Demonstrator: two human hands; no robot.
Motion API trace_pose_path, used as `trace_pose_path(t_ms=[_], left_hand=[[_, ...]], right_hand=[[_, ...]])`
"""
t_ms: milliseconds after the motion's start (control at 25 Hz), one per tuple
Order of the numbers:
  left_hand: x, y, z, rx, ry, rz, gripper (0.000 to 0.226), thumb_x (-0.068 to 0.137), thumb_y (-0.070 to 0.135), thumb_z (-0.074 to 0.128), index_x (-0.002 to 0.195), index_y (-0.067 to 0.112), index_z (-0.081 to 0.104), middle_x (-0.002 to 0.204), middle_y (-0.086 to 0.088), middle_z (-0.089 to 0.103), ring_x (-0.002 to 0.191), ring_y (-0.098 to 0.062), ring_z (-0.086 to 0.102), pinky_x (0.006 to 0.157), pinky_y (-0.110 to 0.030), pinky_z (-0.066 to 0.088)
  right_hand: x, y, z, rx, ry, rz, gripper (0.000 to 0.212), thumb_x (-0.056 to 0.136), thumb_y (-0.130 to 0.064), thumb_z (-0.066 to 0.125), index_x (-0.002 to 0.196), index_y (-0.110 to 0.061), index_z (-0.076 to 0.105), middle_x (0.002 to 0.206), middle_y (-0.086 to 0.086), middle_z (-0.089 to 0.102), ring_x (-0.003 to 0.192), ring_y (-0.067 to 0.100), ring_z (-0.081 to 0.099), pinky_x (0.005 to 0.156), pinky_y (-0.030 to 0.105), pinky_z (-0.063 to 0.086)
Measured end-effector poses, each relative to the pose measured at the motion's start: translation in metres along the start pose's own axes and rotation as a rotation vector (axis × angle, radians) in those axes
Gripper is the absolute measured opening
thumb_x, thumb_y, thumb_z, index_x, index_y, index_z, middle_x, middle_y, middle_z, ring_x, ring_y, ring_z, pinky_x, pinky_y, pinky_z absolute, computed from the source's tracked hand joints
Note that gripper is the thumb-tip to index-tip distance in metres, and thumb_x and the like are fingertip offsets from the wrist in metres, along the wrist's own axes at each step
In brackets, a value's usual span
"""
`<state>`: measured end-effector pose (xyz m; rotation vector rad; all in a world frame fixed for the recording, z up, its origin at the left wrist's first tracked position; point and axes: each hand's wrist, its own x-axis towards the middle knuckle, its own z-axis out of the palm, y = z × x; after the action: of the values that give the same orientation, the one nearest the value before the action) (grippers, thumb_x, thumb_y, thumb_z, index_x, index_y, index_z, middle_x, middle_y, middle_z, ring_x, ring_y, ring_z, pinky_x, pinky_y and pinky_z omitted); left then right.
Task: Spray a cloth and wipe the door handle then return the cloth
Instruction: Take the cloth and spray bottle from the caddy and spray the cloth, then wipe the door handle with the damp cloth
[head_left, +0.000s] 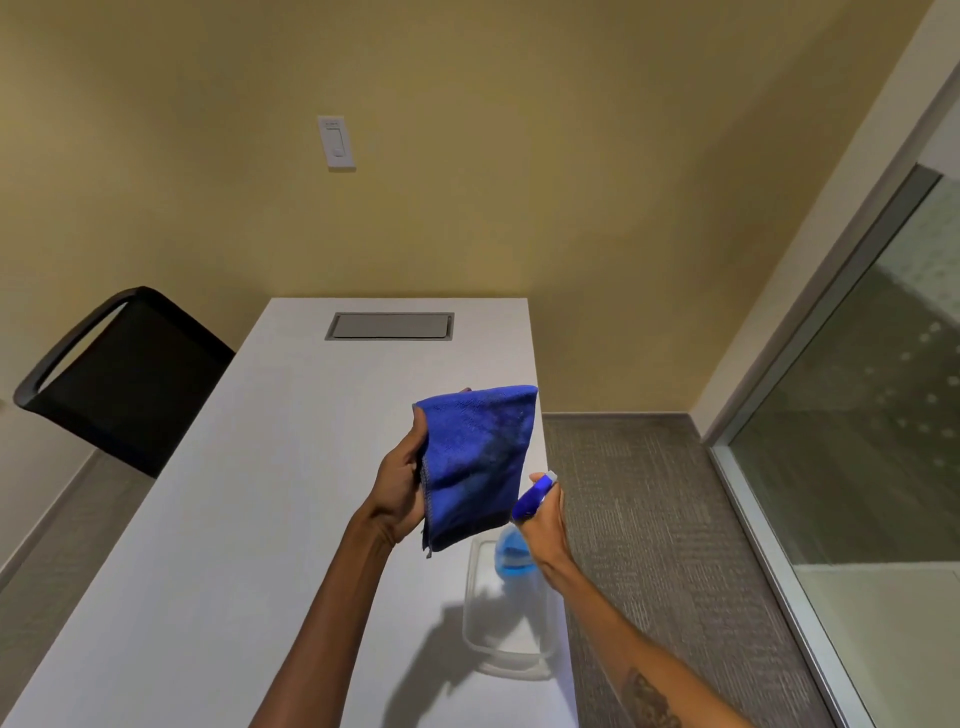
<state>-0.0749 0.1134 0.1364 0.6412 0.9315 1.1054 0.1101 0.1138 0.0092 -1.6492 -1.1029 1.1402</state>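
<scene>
Standing at nine o'clock of the scene: a black chair (124, 374), tucked against the left edge of the white table (249, 519). Sitting flush in the tabletop toward twelve o'clock: a grey rectangular hatch (389, 326), with a white wall switch (336, 142) above it on the tan wall.

Reaching up over the table near centre: the left hand (401, 480), closing around the left edge of the blue cloth (475, 462), fingertips peeking over the top corner and thumb pressing the near side. Hanging folded and held off the table, roughly upright: that cloth, deep royal blue, finely textured like microfibre, stitched along its left hem, showing darker blotchy patches across the middle and right.

Gripping at about four o'clock of the cloth: the right hand (548, 525), wrapped around the neck of the spray bottle (511, 551), blue head and pale nozzle pointing toward the cloth's lower right corner, nozzle close to the fabric. Showing light blue liquid in the clear body.

Resting below the bottle near the table's right edge: a clear plastic container (475, 613).

Running along three o'clock: grey carpet (649, 519) and a glass panel (852, 415).
</scene>
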Motion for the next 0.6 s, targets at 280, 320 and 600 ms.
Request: trace_pose_path(t_ms=[280,320,600], left_hand=[[-0.014,-0.005,0.027,0.132,0.044,-0.003,0.049,0.11,0.049,0.031,0.129,0.021,0.065,0.128,-0.016,0.069,0.113,-0.032,0.065,0.102,-0.051,0.053],[-0.018,-0.005,0.031,0.159,0.037,0.009,0.048,0.109,0.049,0.031,0.127,0.023,0.067,0.123,-0.012,0.073,0.109,-0.029,0.069,0.098,-0.048,0.056],[-0.042,-0.023,0.072,0.275,-0.086,0.03,0.039,0.11,0.044,0.031,0.118,0.027,0.066,0.097,-0.003,0.08,0.081,-0.014,0.077,0.066,-0.025,0.064]], right_hand=[[-0.014,0.006,-0.022,-0.015,-0.142,0.026,0.088,0.09,0.01,0.068,0.159,-0.008,0.018,0.153,0.02,0.043,0.134,0.034,0.052,0.102,0.029,0.054],[-0.017,0.006,-0.028,0.007,-0.14,0.033,0.088,0.091,0.015,0.063,0.16,-0.007,0.016,0.16,0.02,0.035,0.142,0.036,0.046,0.113,0.042,0.047],[-0.055,-0.008,-0.097,0.214,0.127,-0.048,0.045,0.103,0.0,0.051,0.145,-0.013,0.053,0.148,0.012,0.058,0.136,0.025,0.056,0.11,0.035,0.048]])
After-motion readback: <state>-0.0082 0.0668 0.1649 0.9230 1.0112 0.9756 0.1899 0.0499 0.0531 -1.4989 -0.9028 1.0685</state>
